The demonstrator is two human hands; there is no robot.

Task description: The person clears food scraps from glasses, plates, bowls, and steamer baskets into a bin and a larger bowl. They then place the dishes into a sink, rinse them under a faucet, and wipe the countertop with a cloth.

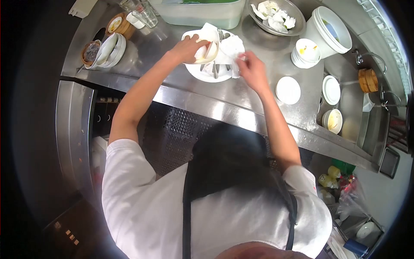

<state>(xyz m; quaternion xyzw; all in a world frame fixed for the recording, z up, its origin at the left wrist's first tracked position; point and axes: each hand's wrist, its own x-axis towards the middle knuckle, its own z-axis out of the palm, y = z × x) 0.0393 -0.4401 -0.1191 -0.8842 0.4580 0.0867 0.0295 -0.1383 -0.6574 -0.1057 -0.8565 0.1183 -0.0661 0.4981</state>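
My left hand grips a white bowl by its side, with small white dishes inside it. The bowl is over a large white plate that bears forks and other cutlery and crumpled white napkins. At the plate's right edge, my right hand has its fingertips together on a napkin; the fingers are a little blurred.
A greenish tub, a metal bowl of napkins, a white bucket and stacked bowls stand behind. Glasses and oval dishes are at left. The sink holds dishes at right.
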